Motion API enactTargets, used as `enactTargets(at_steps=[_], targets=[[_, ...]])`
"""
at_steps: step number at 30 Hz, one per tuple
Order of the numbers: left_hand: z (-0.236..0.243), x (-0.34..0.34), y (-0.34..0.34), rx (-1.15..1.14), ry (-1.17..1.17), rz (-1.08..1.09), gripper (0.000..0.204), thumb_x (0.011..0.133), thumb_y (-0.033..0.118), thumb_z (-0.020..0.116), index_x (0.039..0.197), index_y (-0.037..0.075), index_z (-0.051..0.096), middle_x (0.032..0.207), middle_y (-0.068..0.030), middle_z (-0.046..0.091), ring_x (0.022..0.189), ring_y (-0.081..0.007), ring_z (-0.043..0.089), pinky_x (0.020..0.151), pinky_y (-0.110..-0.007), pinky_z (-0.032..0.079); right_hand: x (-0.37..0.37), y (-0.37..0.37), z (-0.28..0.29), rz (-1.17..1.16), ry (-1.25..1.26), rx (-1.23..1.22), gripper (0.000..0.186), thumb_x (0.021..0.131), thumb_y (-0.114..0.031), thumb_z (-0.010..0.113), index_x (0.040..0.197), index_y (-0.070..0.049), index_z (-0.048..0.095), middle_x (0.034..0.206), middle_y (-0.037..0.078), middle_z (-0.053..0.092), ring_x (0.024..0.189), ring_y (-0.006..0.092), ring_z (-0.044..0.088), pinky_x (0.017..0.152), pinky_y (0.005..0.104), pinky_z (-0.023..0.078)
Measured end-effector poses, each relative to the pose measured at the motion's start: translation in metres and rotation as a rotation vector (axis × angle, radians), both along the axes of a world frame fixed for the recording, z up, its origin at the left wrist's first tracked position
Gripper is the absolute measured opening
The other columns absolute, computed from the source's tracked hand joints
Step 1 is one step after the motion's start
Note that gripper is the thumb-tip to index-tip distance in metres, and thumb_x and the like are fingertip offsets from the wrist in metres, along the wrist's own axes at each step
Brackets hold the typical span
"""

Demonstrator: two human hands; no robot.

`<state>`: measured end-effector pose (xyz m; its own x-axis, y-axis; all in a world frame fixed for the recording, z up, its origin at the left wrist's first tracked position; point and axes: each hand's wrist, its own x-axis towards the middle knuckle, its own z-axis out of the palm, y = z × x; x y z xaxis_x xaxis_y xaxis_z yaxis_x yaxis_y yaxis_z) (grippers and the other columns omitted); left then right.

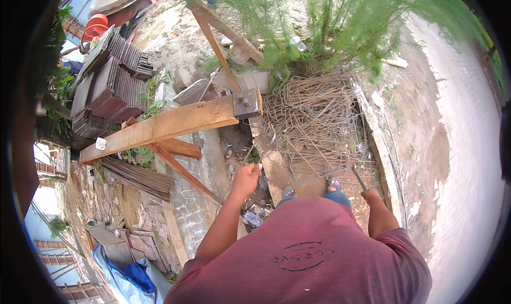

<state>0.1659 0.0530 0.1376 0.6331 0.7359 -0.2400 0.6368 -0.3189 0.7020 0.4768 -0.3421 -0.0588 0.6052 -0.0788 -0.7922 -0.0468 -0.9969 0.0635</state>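
My left hand (245,180) is closed on a thin steel rod (249,153) near the middle. My right hand (371,196) grips a metal bar (359,176) angled up and left. Above my left hand a wooden beam (159,125) rests on slanted timber legs (185,173), with a dark metal block with pegs (246,104) at its right end. Past my feet (334,184) lies a tangled pile of bent steel bars (308,123) on the ground.
Stacked roof tiles (114,88), straight bars (136,179) and a blue tarp (136,275) are at the left, with a red machine (96,27) at upper left. A leafy shrub (330,27) stands beyond the pile. A concrete edge (379,139) borders the pile at right.
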Motion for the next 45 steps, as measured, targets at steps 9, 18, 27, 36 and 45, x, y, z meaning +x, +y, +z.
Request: enactTargets(at_steps=[9, 18, 27, 36, 45], targets=[[-0.185, 0.035, -0.03, -0.217, 0.494, -0.434, 0.043, 0.092, 0.042, 0.048, 0.088, 0.002, 0.065, 0.08, -0.0201, 0.065, 0.078, -0.0373, 0.062, 0.072, -0.044, 0.046, -0.083, -0.244, 0.019, -0.16, 0.369, -0.157, 0.036, 0.079, -0.033, 0.065, 0.089, 0.002, 0.067, 0.075, 0.013, 0.065, 0.065, 0.0227, 0.064, 0.06, 0.0375, 0.05], [-0.132, 0.326, 0.018, 0.11, 0.392, -0.467, 0.044, 0.089, 0.042, 0.052, 0.106, 0.004, 0.065, 0.09, -0.0218, 0.066, 0.086, -0.0374, 0.062, 0.078, -0.046, 0.046, -0.001, -0.221, 0.031, -0.25, 0.244, 0.001, 0.043, 0.078, -0.037, 0.066, 0.072, 0.005, 0.063, 0.061, 0.013, 0.059, 0.053, 0.0234, 0.059, 0.051, 0.0378, 0.047], [-0.048, 0.419, -0.087, 0.052, 0.138, -0.595, 0.062, 0.091, 0.042, 0.052, 0.139, 0.005, 0.038, 0.138, -0.0192, 0.044, 0.127, -0.0339, 0.042, 0.107, -0.039, 0.033, 0.151, -0.157, -0.019, -0.111, 0.052, 0.214, 0.045, 0.077, -0.038, 0.064, 0.079, 0.007, 0.062, 0.061, 0.015, 0.058, 0.05, 0.0259, 0.057, 0.049, 0.0395, 0.048], [-0.19, -0.098, -0.112, -0.271, 0.497, 0.178, 0.044, 0.092, 0.038, 0.047, 0.112, 0.003, 0.062, 0.111, -0.0183, 0.063, 0.104, -0.0356, 0.059, 0.091, -0.041, 0.045, 0.175, -0.015, 0.012, 0.325, 0.071, 0.026, 0.041, 0.076, -0.027, 0.055, 0.107, -0.001, 0.065, 0.107, 0.021, 0.064, 0.102, 0.0333, 0.062, 0.085, 0.0387, 0.051], [-0.159, -0.238, -0.312, -0.387, 1.04, 0.486, 0.042, 0.092, 0.033, 0.044, 0.103, -0.002, 0.065, 0.1, -0.0235, 0.065, 0.1, -0.0375, 0.061, 0.087, -0.045, 0.046, 0.085, 0.168, 0.113, 1.045, -0.15, 0.884, 0.037, 0.085, -0.038, 0.06, 0.09, -0.002, 0.053, 0.077, 0.025, 0.061, 0.075, 0.0422, 0.061, 0.066, 0.0481, 0.047]])
